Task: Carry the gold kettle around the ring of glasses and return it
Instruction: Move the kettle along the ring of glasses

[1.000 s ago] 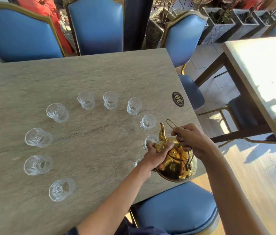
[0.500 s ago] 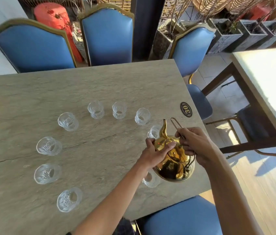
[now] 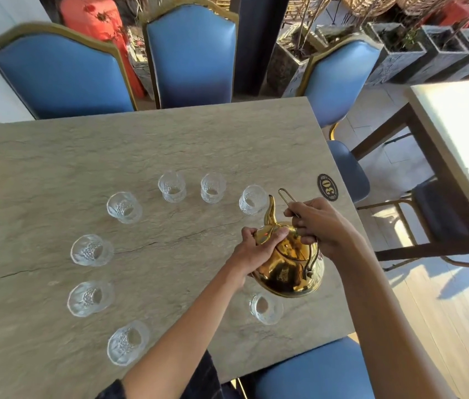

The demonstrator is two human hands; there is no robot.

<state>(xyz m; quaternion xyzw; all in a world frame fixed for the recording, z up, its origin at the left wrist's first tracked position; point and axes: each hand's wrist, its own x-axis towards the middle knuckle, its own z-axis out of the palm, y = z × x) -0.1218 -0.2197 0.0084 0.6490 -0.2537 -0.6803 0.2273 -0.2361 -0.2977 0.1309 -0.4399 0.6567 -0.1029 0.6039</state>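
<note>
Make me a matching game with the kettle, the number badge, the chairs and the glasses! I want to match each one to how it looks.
Things:
1. kettle
2. number badge
3. chairs
4. glasses

Looks:
A. clear
B. blue
C. shiny gold
D. black oval with gold "30"

Pairs: 1-C, 2-D, 3-B, 4-A

We see a gold kettle (image 3: 288, 269) of mirror-polished metal, glossy and reflective. The glasses (image 3: 92, 250) are clear, cut-patterned glass. The table (image 3: 112, 156) looks like matt, veined stone — chairs (image 3: 190, 53) in smooth blue upholstery.
</note>
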